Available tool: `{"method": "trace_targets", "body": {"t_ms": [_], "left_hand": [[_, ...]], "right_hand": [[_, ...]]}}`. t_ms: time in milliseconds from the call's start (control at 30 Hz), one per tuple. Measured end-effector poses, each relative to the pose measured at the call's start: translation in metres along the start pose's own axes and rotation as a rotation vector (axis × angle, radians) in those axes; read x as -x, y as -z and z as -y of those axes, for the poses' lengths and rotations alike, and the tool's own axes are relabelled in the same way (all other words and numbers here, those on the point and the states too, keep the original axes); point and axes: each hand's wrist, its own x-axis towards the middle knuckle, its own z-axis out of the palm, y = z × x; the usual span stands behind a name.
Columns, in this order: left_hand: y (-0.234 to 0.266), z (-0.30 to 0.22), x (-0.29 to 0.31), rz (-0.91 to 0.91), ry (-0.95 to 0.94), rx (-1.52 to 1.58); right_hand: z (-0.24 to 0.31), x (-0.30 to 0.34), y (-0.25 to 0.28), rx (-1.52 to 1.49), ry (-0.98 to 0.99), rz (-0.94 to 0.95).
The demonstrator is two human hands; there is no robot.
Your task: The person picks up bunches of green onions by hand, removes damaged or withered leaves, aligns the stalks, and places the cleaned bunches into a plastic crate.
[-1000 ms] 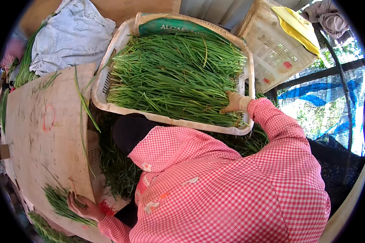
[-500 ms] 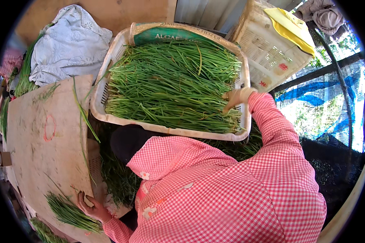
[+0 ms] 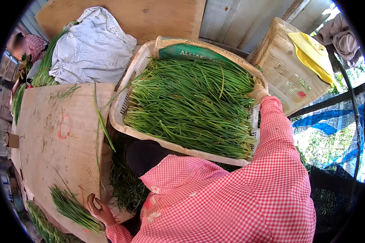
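A white plastic crate (image 3: 121, 121) is filled with long green chives (image 3: 190, 101), laid crosswise in layers. My gloved right hand (image 3: 258, 91) is at the crate's far right corner, against the stem ends, with thumb and fingers apart; its fingertips are partly hidden. At lower left my bare left hand (image 3: 98, 209) rests at the edge of the wooden board (image 3: 40, 137), fingers loosely bent and apart, holding nothing I can see. Beside it lies a small bunch of chives (image 3: 75, 208). Pink checked sleeves (image 3: 271, 133) cover my arms.
A green-and-tan sack (image 3: 186, 52) lines the crate's far side. A pale cloth (image 3: 89, 52) covers more greens at far left. To the right stands another crate (image 3: 288, 69) with a yellow cloth (image 3: 312, 56). A co-worker (image 3: 34, 44) shows at the far left edge.
My right hand has moved away from me along the crate's right side to its far corner. The view has shifted, and my left hand stays by the small bunch.
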Motion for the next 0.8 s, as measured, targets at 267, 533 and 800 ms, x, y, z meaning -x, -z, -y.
{"method": "trace_targets", "body": {"t_ms": [267, 533, 800], "left_hand": [[-0.015, -0.023, -0.010, 0.068, -0.035, 0.115], [-0.041, -0.076, -0.049, 0.165, -0.127, 0.380], [-0.081, -0.269, -0.073, 1.056, 0.591, 1.546]], "right_hand": [[-0.013, 0.000, 0.001, -0.037, 0.100, 0.176], [-0.002, 0.027, 0.017, -0.014, 0.173, 0.210], [0.038, 0.198, 0.002, -0.222, 0.319, -0.043]]}}
